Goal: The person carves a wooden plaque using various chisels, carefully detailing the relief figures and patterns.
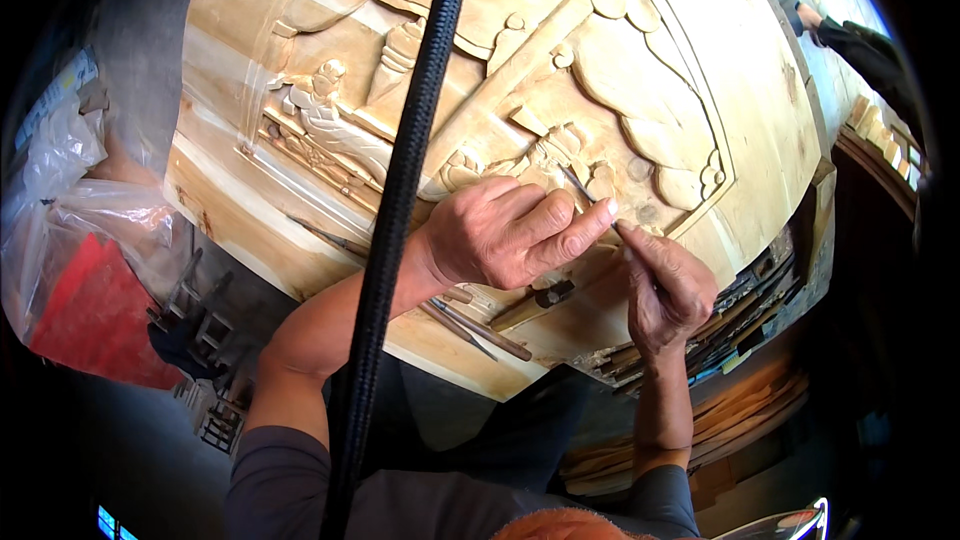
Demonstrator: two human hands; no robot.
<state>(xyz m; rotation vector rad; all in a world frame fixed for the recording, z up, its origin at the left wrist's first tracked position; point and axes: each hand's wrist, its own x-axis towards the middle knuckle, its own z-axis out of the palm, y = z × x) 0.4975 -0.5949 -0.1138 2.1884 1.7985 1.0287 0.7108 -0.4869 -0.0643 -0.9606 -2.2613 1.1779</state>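
A thin carving chisel (577, 183) rests its metal blade against small raised shapes on a pale carved wooden panel (765, 90). My right hand (668, 285) is closed around the chisel's rear part, most of which the fingers hide. My left hand (505, 232) lies over the carving, its fingers curled and their tips pinched at the blade's shank. The relief around the blade shows a figure (330, 105), rounded cloud-like forms (640, 110) and a long diagonal bar (510, 65). Part of the carving is covered by my left hand.
Loose chisels (470, 328) and a wooden-handled tool (535, 305) lie near the panel's front edge. More tools (735, 315) fill a tray on the right. A black braided cable (405, 160) crosses the view. Plastic bags (70, 180) sit left; another person's arm (865, 55) shows far right.
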